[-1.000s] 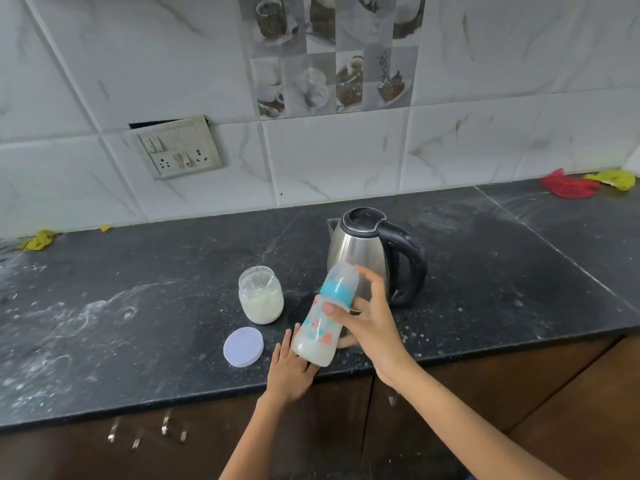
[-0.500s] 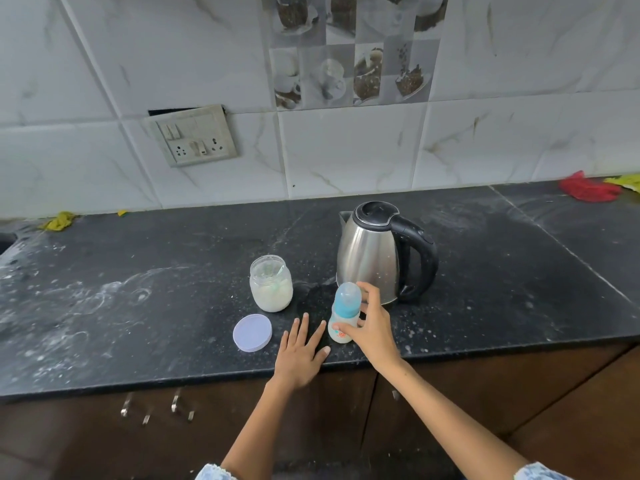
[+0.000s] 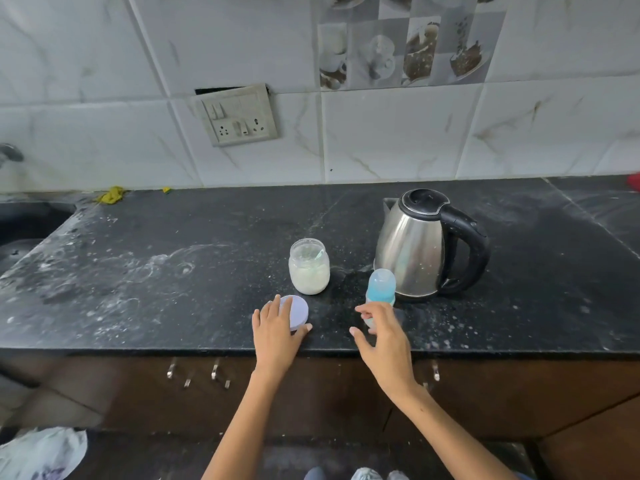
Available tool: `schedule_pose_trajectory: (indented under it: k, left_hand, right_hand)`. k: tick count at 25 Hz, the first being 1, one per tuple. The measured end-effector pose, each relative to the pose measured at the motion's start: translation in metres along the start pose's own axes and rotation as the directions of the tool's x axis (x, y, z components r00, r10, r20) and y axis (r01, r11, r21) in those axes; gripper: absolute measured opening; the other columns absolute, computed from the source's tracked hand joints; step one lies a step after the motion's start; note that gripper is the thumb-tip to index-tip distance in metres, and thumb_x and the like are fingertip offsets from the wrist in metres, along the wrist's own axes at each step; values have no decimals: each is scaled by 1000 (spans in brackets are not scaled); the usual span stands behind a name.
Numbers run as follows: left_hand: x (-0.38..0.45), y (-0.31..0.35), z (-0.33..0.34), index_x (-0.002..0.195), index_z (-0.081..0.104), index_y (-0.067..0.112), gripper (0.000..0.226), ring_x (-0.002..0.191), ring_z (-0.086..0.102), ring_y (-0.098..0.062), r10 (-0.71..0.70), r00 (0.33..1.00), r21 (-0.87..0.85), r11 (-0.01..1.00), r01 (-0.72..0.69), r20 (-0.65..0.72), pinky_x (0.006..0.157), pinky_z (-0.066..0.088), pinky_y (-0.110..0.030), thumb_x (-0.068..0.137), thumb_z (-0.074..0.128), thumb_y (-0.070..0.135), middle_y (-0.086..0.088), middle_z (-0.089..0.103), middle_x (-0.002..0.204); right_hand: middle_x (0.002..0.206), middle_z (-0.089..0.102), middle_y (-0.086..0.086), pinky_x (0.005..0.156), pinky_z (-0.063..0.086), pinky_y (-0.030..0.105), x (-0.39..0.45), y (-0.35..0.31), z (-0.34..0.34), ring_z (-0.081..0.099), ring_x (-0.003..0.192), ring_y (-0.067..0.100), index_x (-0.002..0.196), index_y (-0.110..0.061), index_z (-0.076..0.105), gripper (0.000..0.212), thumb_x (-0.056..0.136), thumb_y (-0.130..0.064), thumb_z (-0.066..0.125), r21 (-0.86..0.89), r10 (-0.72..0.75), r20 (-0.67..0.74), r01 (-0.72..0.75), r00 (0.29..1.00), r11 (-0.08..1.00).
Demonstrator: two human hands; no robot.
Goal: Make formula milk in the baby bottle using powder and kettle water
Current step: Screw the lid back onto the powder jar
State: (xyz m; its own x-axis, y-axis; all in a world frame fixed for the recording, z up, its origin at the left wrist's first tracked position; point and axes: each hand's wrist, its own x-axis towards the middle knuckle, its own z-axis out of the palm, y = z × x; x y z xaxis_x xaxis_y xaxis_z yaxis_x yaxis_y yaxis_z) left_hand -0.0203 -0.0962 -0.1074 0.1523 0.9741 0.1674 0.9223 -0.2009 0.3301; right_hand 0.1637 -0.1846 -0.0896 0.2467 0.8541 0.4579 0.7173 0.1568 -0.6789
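Counter [image 3: 173, 271]; right hand [image 3: 382, 337] hides baby bottle [image 3: 381, 287] base.

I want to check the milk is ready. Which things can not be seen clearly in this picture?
- Baby bottle, head view: its lower body is hidden behind the right hand, so the milk level cannot be told.
- Kettle: its closed lid hides the water.
- Lid: partly covered by the left hand.
- Red object: cut off by the right edge.
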Motion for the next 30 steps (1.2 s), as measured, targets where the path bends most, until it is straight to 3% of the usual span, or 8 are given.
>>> schedule_pose_trajectory:
  k: [6, 9, 13, 16, 21, 25, 27, 30]
  left_hand:
    - [27, -15, -14, 143, 34, 19, 90, 132, 41, -20, -38, 990, 25, 999, 35, 134, 116, 18, -39, 71, 66, 62, -1, 50, 141]
    - [24, -18, -24, 135, 41, 26, 86, 126, 47, -16, -37, 995, -236, 970, 57, 88, 116, 15, -42, 64, 63, 70, 3, 57, 132]
    - [15, -7, -43, 115, 21, 71, 64, 129, 37, 5, 73, 997, -598, 800, -34, 40, 119, 11, -42, 68, 64, 67, 17, 54, 132]
    - [23, 5, -58, 118, 29, 66, 66, 123, 26, 24, 114, 993, -666, 743, -65, 31, 117, 18, -47, 70, 73, 55, 21, 52, 131]
    - [52, 13, -67, 126, 36, 52, 73, 125, 30, 20, 183, 983, -686, 717, -121, 18, 116, 22, -49, 66, 77, 53, 28, 44, 135]
    - [76, 4, -53, 144, 30, 26, 111, 140, 30, -9, 18, 1000, -640, 769, -11, 5, 116, 25, -44, 52, 71, 72, 11, 35, 150]
    - [85, 9, -49, 142, 33, 25, 113, 136, 36, -12, -28, 997, -626, 777, 67, 72, 113, 31, -44, 47, 72, 72, 9, 41, 147]
    - [95, 22, -43, 110, 47, 60, 66, 103, 57, 7, -13, 999, -687, 726, 36, 39, 91, 50, -38, 53, 78, 47, 33, 61, 109]
  right_hand:
    - [117, 51, -7, 83, 56, 32, 30, -17, 47, 55, 103, 4, 114, -19, 57, 33, 84, -16, 71, 37, 41, 238, -51, 970, 998]
    - [124, 50, -5, 93, 52, 33, 46, -31, 58, 55, 114, 13, 125, -18, 52, 39, 90, -28, 65, 160, 278, 308, -338, 910, 928]
    - [136, 52, 2, 94, 53, 33, 74, -53, 58, 57, 119, 19, 138, -24, 41, 48, 96, -45, 50, 401, 433, 672, -787, 601, 470]
    - [136, 53, 5, 97, 53, 42, 87, -62, 54, 55, 123, 21, 138, -24, 44, 44, 97, -35, 54, 552, 368, 705, -795, 606, 251]
    - [139, 46, -7, 101, 48, 33, 115, -75, 46, 48, 125, 11, 137, -32, 39, 46, 96, -53, 42, 576, 416, 566, -702, 712, 419]
    - [135, 35, -3, 99, 36, 28, 152, -65, 54, 32, 125, 12, 144, -27, 31, 62, 92, -52, 52, 67, 326, 221, -348, 919, 935]
    - [136, 34, 6, 101, 39, 35, 168, -56, 68, 30, 126, 23, 147, -25, 29, 75, 86, -56, 58, -229, 230, 252, -173, 940, 958]
    - [140, 34, 14, 101, 37, 38, 177, -50, 86, 32, 124, 30, 149, -22, 27, 83, 83, -63, 56, -399, 219, 395, -49, 892, 916]
